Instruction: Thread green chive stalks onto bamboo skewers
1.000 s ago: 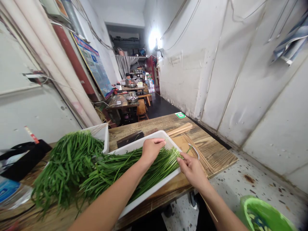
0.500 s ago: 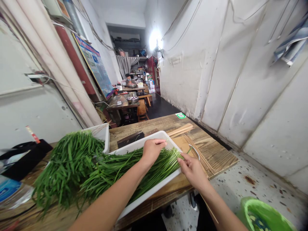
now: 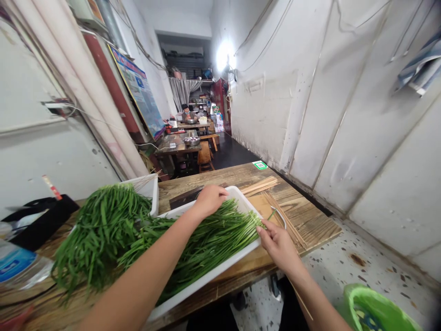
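- The right hand [image 3: 277, 241] has its thumb and finger pinching at the pale ends of the long, thin green leaves [image 3: 203, 241].
- The left hand [image 3: 209, 201] is near the far edge of those leaves. Its fingers are curled in, and I cannot tell if they pinch anything.
- The leaves lie under and between both hands, in a white plastic tray [image 3: 206, 278] with a raised rim.
- Just past the right fingers are two loose bunches of thin tan wooden sticks, one farther ahead [image 3: 261, 185] and one to the right [image 3: 287, 220].
- One more thin stick [image 3: 303, 304] shows below the right wrist.
- All around the fingers is the brown wooden bench [image 3: 313, 204].
- Left of the left fingers, a big heap of green leaves [image 3: 106, 220] hangs out of another white plastic tray [image 3: 155, 197].
- Farther left is a clear plastic bottle with a blue label [image 3: 15, 265].
- Down to the right of the right fingers is a round green plastic bucket [image 3: 356, 299].
- Far ahead of the fingers is another person [image 3: 186, 112].
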Available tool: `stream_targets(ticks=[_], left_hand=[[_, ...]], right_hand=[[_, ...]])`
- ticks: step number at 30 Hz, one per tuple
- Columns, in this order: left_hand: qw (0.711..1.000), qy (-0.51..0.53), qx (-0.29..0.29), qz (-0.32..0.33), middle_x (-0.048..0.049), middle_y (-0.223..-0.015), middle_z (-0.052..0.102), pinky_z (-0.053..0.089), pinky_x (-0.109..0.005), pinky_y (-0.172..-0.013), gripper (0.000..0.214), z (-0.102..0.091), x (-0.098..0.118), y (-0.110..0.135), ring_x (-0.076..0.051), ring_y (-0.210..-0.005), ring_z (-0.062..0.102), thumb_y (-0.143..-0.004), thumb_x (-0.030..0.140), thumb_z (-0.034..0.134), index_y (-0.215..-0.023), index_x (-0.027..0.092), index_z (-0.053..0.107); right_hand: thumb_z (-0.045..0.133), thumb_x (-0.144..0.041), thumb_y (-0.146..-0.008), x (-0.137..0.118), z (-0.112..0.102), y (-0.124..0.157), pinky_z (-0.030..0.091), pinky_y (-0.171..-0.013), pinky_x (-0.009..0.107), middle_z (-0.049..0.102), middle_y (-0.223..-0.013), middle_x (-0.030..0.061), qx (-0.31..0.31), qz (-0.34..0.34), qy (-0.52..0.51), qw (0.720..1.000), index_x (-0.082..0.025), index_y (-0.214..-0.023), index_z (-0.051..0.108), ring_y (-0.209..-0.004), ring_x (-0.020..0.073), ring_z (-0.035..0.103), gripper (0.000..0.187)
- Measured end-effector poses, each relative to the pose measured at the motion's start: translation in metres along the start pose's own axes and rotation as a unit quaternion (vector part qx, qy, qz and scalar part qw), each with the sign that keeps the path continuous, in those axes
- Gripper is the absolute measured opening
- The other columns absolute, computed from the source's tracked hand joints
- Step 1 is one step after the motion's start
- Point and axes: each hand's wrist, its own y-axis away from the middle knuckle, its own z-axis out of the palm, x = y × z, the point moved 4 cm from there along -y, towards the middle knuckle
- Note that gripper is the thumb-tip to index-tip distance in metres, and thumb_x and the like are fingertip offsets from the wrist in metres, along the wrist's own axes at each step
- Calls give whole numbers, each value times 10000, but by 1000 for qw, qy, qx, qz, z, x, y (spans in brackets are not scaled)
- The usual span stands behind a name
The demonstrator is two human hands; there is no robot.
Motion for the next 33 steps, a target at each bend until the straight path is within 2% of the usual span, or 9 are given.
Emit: stream_targets(ticks=[4,7,9,14,18,23,25,28,33], left_hand=[[992,-116,-44,-37,-80,-890,731,401,-335,-857,157,27,-2,-20,-254,-921,631,-735,254,592,-727,203,740],[988,-137,-40,-67,-159,-912,712,390,-393,-861,168,44,-4,-29,-300,-933,622,-738,227,582,-702,148,726],[987,-135,-46,-73,-160,-928,708,406,-371,-841,158,50,-6,-31,-291,-935,622,-736,208,577,-726,148,723],[988,-127,-61,-69,-139,-903,714,439,-311,-778,121,56,-6,-31,-273,-914,631,-699,235,623,-716,169,722],[990,-111,-56,-65,-153,-852,716,446,-315,-764,94,52,0,-32,-282,-878,643,-650,155,627,-662,150,720],[998,-30,-31,-42,-68,-823,730,459,-246,-724,218,40,4,-22,-193,-795,654,-751,236,526,-755,170,733],[996,82,-23,-39,-48,-782,729,468,-226,-694,242,39,5,-11,-167,-750,653,-765,265,518,-806,156,729],[964,261,-13,-56,-47,-759,727,482,-238,-686,262,42,8,6,-159,-714,649,-752,252,534,-891,127,717],[949,302,20,-83,-56,-873,737,473,-262,-775,251,40,15,17,-181,-820,651,-710,222,599,-904,124,724]], right_hand=[[535,-390,-843,4,0,-1,228,-403,210,275,-487,-79,-3,2,-4,1000,-117,-957,628,-432,95,259,311],[523,-401,-845,2,-1,-1,226,-398,208,297,-493,-71,0,3,8,1000,-115,-926,638,-435,94,269,318],[511,-415,-847,1,-1,-1,231,-392,207,320,-492,-65,1,4,12,1000,-118,-927,642,-434,97,278,335],[521,-434,-837,0,0,-2,217,-385,201,331,-502,-64,-8,13,3,1000,-117,-919,636,-435,89,269,347],[517,-435,-832,2,0,-3,221,-396,206,331,-512,-64,-4,12,-1,1000,-121,-857,627,-436,89,271,333],[493,-395,-851,0,0,-3,239,-406,207,371,-531,-51,-15,3,-1,1000,-121,-875,620,-446,96,305,303],[491,-388,-854,-1,0,-3,240,-408,208,373,-532,-52,-13,2,4,1000,-122,-892,622,-446,97,301,299],[492,-386,-854,-1,2,-3,230,-409,211,356,-518,-60,-13,3,6,1000,-124,-898,626,-438,96,279,298],[486,-358,-862,0,2,-3,218,-404,209,355,-530,-60,-18,6,-3,1000,-119,-923,618,-443,92,278,279]])
